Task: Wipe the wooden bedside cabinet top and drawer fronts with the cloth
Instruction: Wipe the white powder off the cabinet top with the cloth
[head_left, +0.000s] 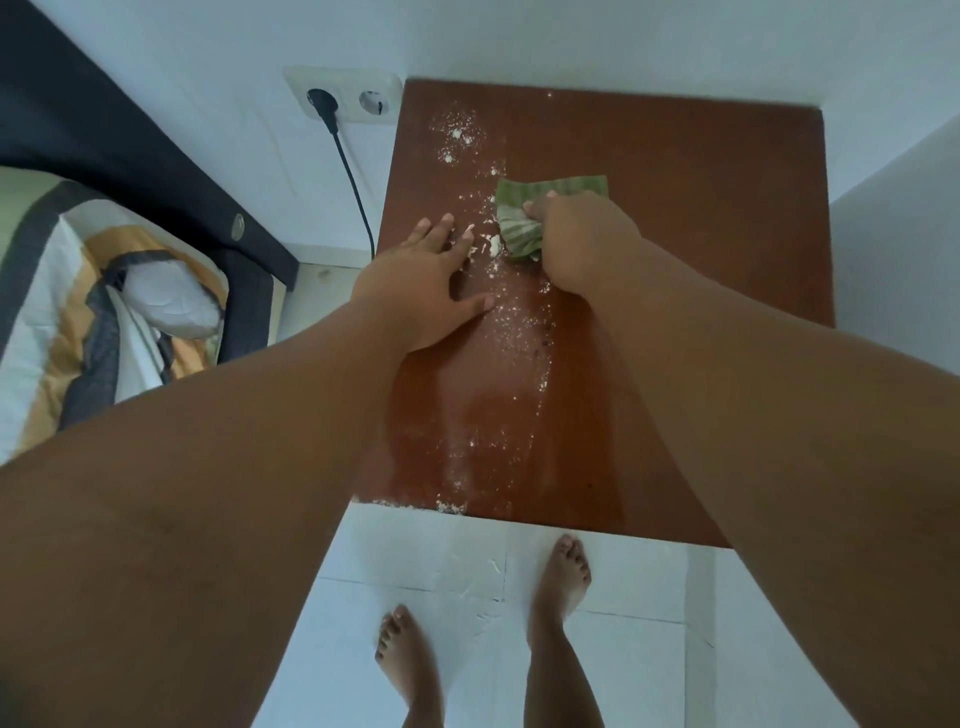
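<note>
A black plug (318, 100) sat in the white wall socket (344, 94) left of the reddish-brown wooden cabinet top (675, 218). The left hand (415, 291) lay flat, fingers spread, beside scattered white powder (511, 322). The right hand (582, 244) clutched the bunched green striped cloth (524, 215) against the top's middle.

Smooth, semi-glossy reddish wooden cabinet top (675, 218) dusted with white powder (457, 136); ribbed green cloth (519, 228).

Reddish-brown wooden cabinet top (701, 270), surface bare to the right of the right hand (582, 244). White powder (511, 322) scattered in a band between the hands, running beyond the left hand (415, 291) and back to the near edge. Green striped cloth (524, 218) lies under the right hand.
</note>
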